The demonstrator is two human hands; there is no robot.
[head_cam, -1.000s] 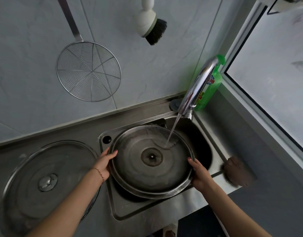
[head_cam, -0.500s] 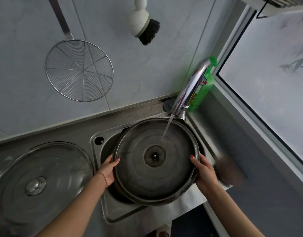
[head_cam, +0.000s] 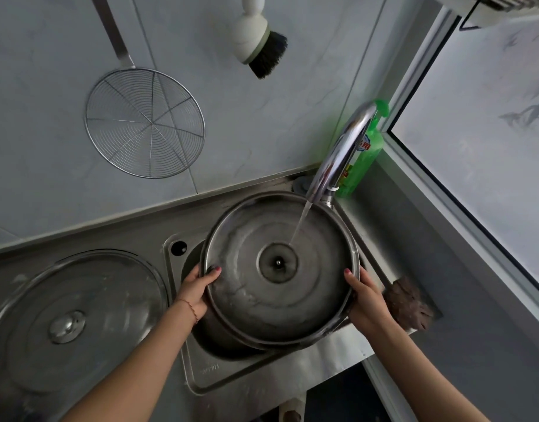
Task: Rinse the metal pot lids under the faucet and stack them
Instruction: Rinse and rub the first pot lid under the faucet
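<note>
A large round metal pot lid is held over the sink, its hollow underside facing up. My left hand grips its left rim and my right hand grips its right rim. Water streams from the chrome faucet onto the lid just right of its centre. A second metal lid, knob up, lies on the steel counter to the left of the sink.
A wire skimmer and a white dish brush hang on the tiled wall. A green detergent bottle stands behind the faucet. A brown scrub pad lies on the sink's right edge, next to the window sill.
The lid has been lifted and tilted toward me, and the water now lands nearer its centre. Both hands kept their grip on the rim.
</note>
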